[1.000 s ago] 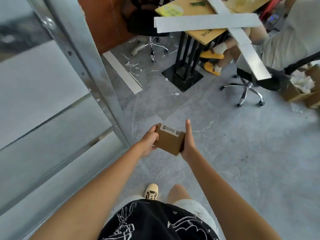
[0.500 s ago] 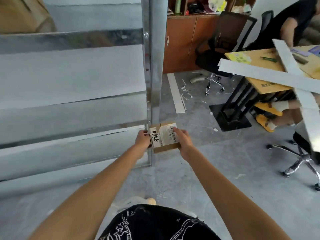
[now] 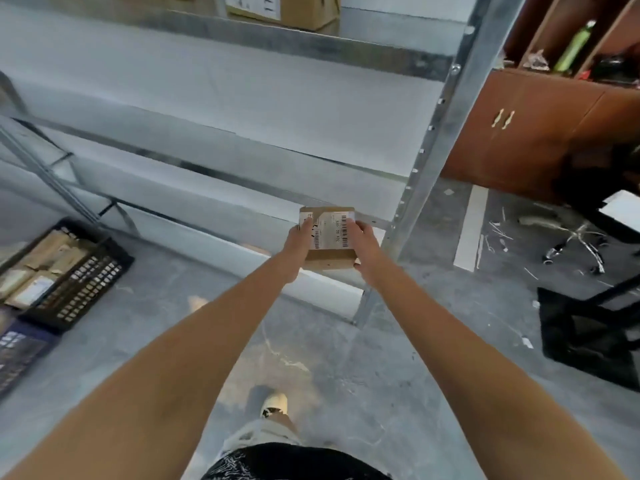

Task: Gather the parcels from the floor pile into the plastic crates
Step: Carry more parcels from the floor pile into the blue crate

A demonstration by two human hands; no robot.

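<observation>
A small brown cardboard parcel (image 3: 329, 249) with a white barcode label on top is held out in front of me at arm's length. My left hand (image 3: 298, 247) grips its left edge, thumb on the label. My right hand (image 3: 364, 244) grips its right edge. A black plastic crate (image 3: 86, 277) with several parcels inside sits on the floor at the far left. A darker blue crate (image 3: 17, 348) lies beside it at the left edge, partly cut off.
A metal shelving rack (image 3: 433, 140) with white shelves stands straight ahead; a cardboard box (image 3: 298, 6) sits on its upper shelf. A brown cabinet (image 3: 540, 133) stands to the right, with an office chair base (image 3: 575, 247) and a black table foot (image 3: 588, 337) on the grey floor.
I have turned left: the rack now fills the view and the crates have come into sight at the left. Both hands still hold the parcel, its label now facing up.
</observation>
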